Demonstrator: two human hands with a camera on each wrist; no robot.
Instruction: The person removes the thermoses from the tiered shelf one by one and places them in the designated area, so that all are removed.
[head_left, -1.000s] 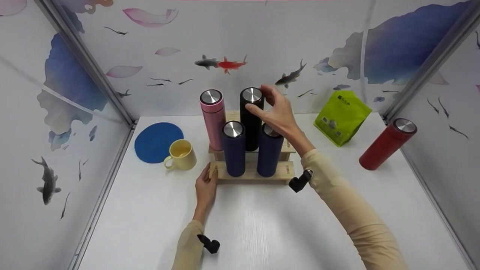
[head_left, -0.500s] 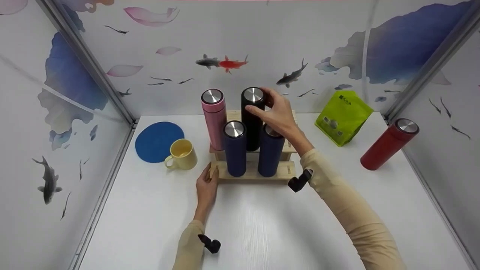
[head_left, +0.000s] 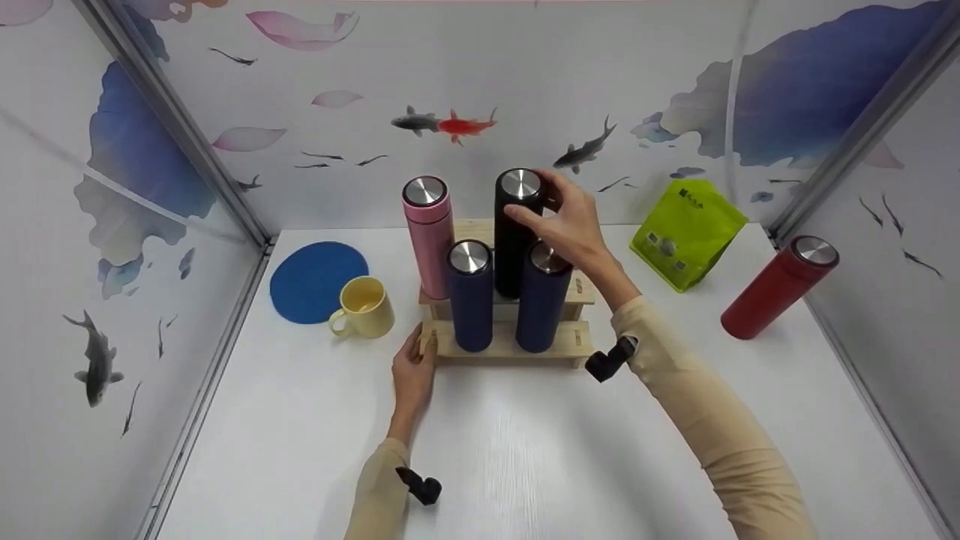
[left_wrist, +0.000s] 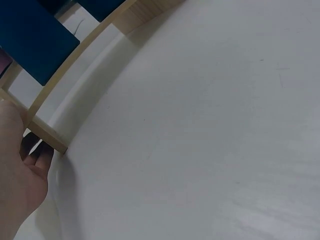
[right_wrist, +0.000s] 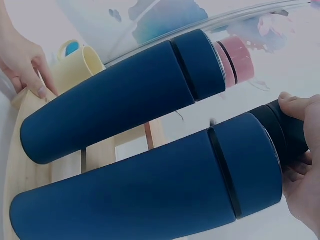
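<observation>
My right hand [head_left: 576, 225] grips the upper part of a black thermos [head_left: 511, 251], thumb on the near side and fingers round the far side. The thermos is upright over the back step of a wooden rack [head_left: 504, 343]; its base is partly hidden. At the rack's front left corner, my left hand [head_left: 412, 379] holds the board's end, its thumb [right_wrist: 34, 85] on top in the right wrist view. Two navy thermoses, the left one [head_left: 471, 311] and the right one [head_left: 540, 315], stand on the front step. A pink thermos [head_left: 429, 244] stands on the back step's left side.
Left of the rack are a yellow mug [head_left: 367, 311] and a round blue mat [head_left: 311, 281]. To the right stand a green pouch [head_left: 686, 240] and a red thermos [head_left: 772, 292]. Printed wall panels [head_left: 315, 180] close off the back and sides of the white table [head_left: 495, 450].
Over the last half second my right hand has shifted the black thermos slightly right, away from the pink one. My left hand has stayed at the rack's corner.
</observation>
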